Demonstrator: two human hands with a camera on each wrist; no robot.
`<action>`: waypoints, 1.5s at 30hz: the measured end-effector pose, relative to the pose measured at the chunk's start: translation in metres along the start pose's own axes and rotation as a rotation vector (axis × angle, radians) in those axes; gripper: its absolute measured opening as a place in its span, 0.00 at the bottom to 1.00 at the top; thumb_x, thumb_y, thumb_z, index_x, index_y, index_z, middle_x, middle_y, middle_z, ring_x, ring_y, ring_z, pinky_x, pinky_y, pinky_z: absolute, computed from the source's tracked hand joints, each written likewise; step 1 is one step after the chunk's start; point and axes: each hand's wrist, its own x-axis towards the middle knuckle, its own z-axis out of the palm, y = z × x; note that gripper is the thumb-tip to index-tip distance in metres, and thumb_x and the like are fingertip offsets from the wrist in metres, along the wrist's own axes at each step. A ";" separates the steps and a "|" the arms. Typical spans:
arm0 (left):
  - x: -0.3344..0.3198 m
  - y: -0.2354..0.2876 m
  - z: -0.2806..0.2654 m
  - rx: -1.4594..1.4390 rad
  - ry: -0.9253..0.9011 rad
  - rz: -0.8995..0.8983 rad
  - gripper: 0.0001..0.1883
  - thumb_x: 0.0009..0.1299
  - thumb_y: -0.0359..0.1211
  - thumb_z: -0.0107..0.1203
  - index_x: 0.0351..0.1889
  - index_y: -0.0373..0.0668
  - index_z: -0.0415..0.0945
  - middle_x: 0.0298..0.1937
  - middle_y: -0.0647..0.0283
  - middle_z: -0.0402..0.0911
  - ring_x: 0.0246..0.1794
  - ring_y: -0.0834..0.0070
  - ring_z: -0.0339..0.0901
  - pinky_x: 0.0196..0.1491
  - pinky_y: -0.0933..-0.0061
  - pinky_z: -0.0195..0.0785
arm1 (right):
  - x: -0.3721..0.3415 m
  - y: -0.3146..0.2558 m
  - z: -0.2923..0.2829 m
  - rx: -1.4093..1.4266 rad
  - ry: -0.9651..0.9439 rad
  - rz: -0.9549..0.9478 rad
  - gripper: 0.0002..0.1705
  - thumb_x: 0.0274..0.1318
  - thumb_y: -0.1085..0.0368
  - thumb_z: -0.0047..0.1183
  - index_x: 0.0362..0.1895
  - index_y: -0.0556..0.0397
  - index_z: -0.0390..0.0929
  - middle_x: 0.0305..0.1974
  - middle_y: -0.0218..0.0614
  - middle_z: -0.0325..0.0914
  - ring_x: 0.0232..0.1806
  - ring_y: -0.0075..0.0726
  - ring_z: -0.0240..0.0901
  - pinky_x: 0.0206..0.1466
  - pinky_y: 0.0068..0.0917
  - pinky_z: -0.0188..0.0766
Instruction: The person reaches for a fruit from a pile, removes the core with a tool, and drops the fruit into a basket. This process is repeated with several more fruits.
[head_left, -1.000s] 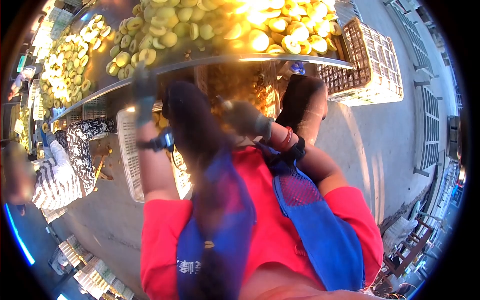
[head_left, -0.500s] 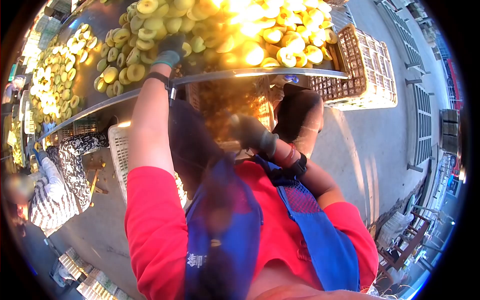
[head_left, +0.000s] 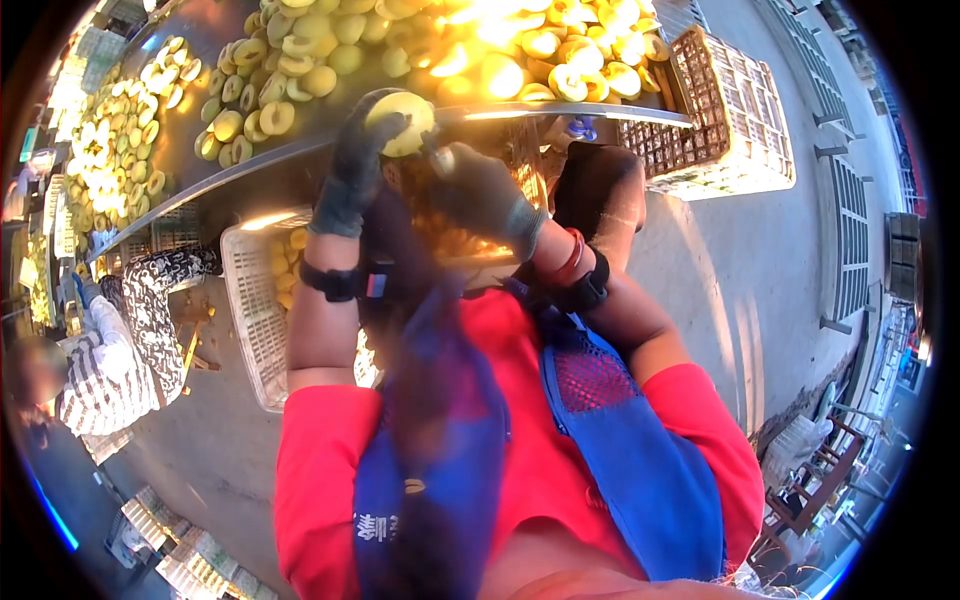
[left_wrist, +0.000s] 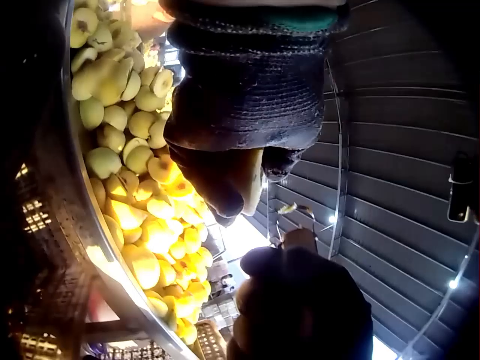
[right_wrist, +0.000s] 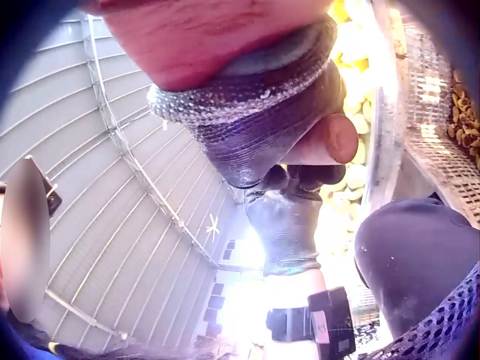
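Observation:
My gloved left hand (head_left: 355, 165) holds a yellow peach half (head_left: 405, 125) just over the table's metal edge, its rounded cut face showing in the head view. In the left wrist view that peach half (left_wrist: 246, 180) sits between the thumb and fingers. Close beside it, my gloved right hand (head_left: 485, 195) grips a pitting tool by its thick handle (right_wrist: 330, 141). The tool's thin looped metal tip (left_wrist: 296, 212) points up towards the fruit in the left wrist view. Both hands are near each other above my lap.
Heaped peach halves (head_left: 300, 60) cover the metal table (head_left: 300, 150). A plastic crate (head_left: 245, 330) with fruit stands by my left leg; another crate (head_left: 740, 120) is at the table's right end. A person in a striped top (head_left: 110, 385) sits at left.
My left hand reached up to the heap, then came back towards me with a peach half. The right hand, still holding the tool, has lifted slightly towards it.

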 end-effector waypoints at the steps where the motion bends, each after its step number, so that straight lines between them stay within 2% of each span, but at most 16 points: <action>1: -0.007 -0.001 0.008 -0.022 0.002 0.031 0.21 0.69 0.41 0.45 0.52 0.33 0.68 0.44 0.56 0.76 0.44 0.71 0.74 0.47 0.72 0.68 | 0.000 -0.002 0.001 -0.020 0.018 -0.049 0.12 0.46 0.63 0.57 0.35 0.53 0.71 0.29 0.51 0.75 0.34 0.58 0.73 0.34 0.40 0.70; 2: -0.014 -0.002 0.012 -0.045 0.003 0.059 0.22 0.72 0.42 0.41 0.53 0.33 0.67 0.45 0.55 0.77 0.46 0.70 0.74 0.51 0.72 0.68 | -0.003 -0.004 0.003 -0.039 0.036 -0.095 0.13 0.46 0.63 0.57 0.35 0.53 0.71 0.29 0.50 0.75 0.34 0.57 0.73 0.35 0.40 0.70; 3: -0.015 -0.005 0.015 0.103 -0.019 0.117 0.27 0.74 0.49 0.33 0.54 0.33 0.66 0.47 0.54 0.76 0.48 0.68 0.74 0.53 0.70 0.66 | -0.006 -0.005 0.003 -0.044 0.048 -0.098 0.14 0.47 0.62 0.57 0.37 0.52 0.72 0.29 0.50 0.75 0.34 0.58 0.73 0.35 0.40 0.70; 6: -0.030 0.001 0.035 -0.125 0.072 0.045 0.33 0.73 0.54 0.27 0.54 0.34 0.66 0.48 0.54 0.75 0.49 0.67 0.73 0.55 0.69 0.65 | -0.017 -0.010 0.006 -0.164 0.090 0.018 0.13 0.49 0.59 0.56 0.39 0.49 0.74 0.32 0.41 0.75 0.30 0.47 0.75 0.32 0.37 0.72; 9: -0.037 0.009 0.053 -0.215 0.206 0.031 0.29 0.74 0.50 0.27 0.49 0.34 0.70 0.46 0.56 0.76 0.47 0.70 0.73 0.53 0.73 0.64 | -0.023 -0.006 0.008 -0.192 0.113 -0.027 0.12 0.51 0.58 0.53 0.38 0.48 0.74 0.32 0.42 0.75 0.30 0.48 0.75 0.31 0.38 0.72; 12: -0.041 0.018 0.063 -0.204 0.185 0.108 0.30 0.74 0.52 0.28 0.49 0.35 0.70 0.46 0.55 0.76 0.45 0.69 0.74 0.51 0.71 0.67 | -0.023 -0.003 0.008 -0.136 0.093 -0.048 0.12 0.49 0.62 0.57 0.36 0.54 0.72 0.29 0.50 0.76 0.32 0.57 0.74 0.33 0.38 0.70; 17: -0.045 0.012 0.071 -0.192 0.277 0.134 0.27 0.74 0.50 0.30 0.47 0.35 0.70 0.43 0.55 0.77 0.44 0.69 0.75 0.48 0.70 0.69 | -0.024 -0.012 0.004 -0.025 0.050 -0.003 0.11 0.49 0.65 0.56 0.37 0.55 0.74 0.31 0.47 0.77 0.34 0.46 0.76 0.36 0.33 0.71; 24: -0.051 0.020 0.077 0.117 0.408 0.151 0.23 0.74 0.44 0.31 0.45 0.34 0.71 0.40 0.56 0.78 0.40 0.70 0.75 0.46 0.73 0.68 | -0.024 -0.010 0.007 -0.016 -0.035 0.023 0.12 0.50 0.66 0.56 0.40 0.54 0.75 0.35 0.42 0.79 0.37 0.35 0.76 0.42 0.30 0.71; 27: -0.054 0.022 0.078 0.175 0.417 0.152 0.22 0.74 0.42 0.30 0.45 0.34 0.71 0.40 0.55 0.78 0.40 0.70 0.75 0.46 0.73 0.68 | -0.025 -0.002 0.015 0.528 -0.042 0.142 0.13 0.50 0.66 0.56 0.41 0.53 0.75 0.36 0.40 0.79 0.38 0.32 0.76 0.44 0.29 0.71; 30: -0.047 0.006 0.070 0.049 0.349 0.207 0.23 0.74 0.43 0.30 0.46 0.33 0.70 0.40 0.55 0.78 0.41 0.69 0.75 0.47 0.72 0.68 | -0.027 -0.025 0.001 0.159 -0.037 0.094 0.12 0.50 0.66 0.56 0.41 0.53 0.74 0.35 0.40 0.79 0.37 0.31 0.75 0.42 0.29 0.71; 33: -0.057 0.044 0.081 0.064 0.381 0.214 0.24 0.74 0.45 0.30 0.46 0.33 0.70 0.40 0.54 0.78 0.42 0.68 0.75 0.47 0.70 0.68 | -0.027 -0.035 0.000 0.119 0.013 0.177 0.13 0.51 0.66 0.55 0.41 0.54 0.74 0.34 0.41 0.79 0.36 0.31 0.75 0.41 0.30 0.71; 36: -0.058 0.047 0.083 0.126 0.391 0.271 0.26 0.74 0.47 0.30 0.47 0.33 0.69 0.41 0.54 0.77 0.42 0.67 0.75 0.48 0.69 0.68 | -0.029 -0.029 0.005 0.165 0.082 0.054 0.13 0.51 0.66 0.55 0.42 0.55 0.73 0.34 0.42 0.79 0.36 0.32 0.76 0.40 0.31 0.71; 39: -0.059 0.045 0.080 0.312 0.382 0.345 0.28 0.73 0.50 0.31 0.48 0.33 0.69 0.42 0.54 0.77 0.42 0.67 0.75 0.48 0.69 0.69 | -0.026 -0.027 0.003 0.073 -0.007 0.061 0.14 0.51 0.66 0.55 0.43 0.55 0.73 0.34 0.42 0.79 0.36 0.33 0.76 0.40 0.30 0.71; 42: -0.062 0.054 0.082 0.311 0.340 0.303 0.29 0.73 0.50 0.31 0.48 0.32 0.70 0.42 0.53 0.77 0.43 0.67 0.75 0.47 0.69 0.69 | -0.027 -0.031 0.005 0.114 0.024 0.023 0.15 0.51 0.65 0.55 0.43 0.55 0.73 0.35 0.43 0.78 0.35 0.32 0.76 0.41 0.29 0.71; 44: -0.062 0.054 0.082 0.199 0.332 0.253 0.29 0.72 0.50 0.31 0.47 0.32 0.70 0.42 0.53 0.77 0.43 0.67 0.75 0.47 0.70 0.69 | -0.024 0.018 0.038 0.462 0.052 -0.006 0.15 0.51 0.65 0.55 0.44 0.55 0.73 0.35 0.40 0.79 0.35 0.30 0.75 0.41 0.27 0.71; 45: -0.061 0.053 0.082 0.156 0.321 0.243 0.29 0.72 0.50 0.31 0.47 0.32 0.70 0.42 0.53 0.78 0.43 0.67 0.75 0.46 0.70 0.70 | -0.024 0.019 0.037 0.538 0.015 0.017 0.15 0.52 0.65 0.55 0.44 0.56 0.73 0.36 0.38 0.78 0.35 0.29 0.74 0.41 0.27 0.71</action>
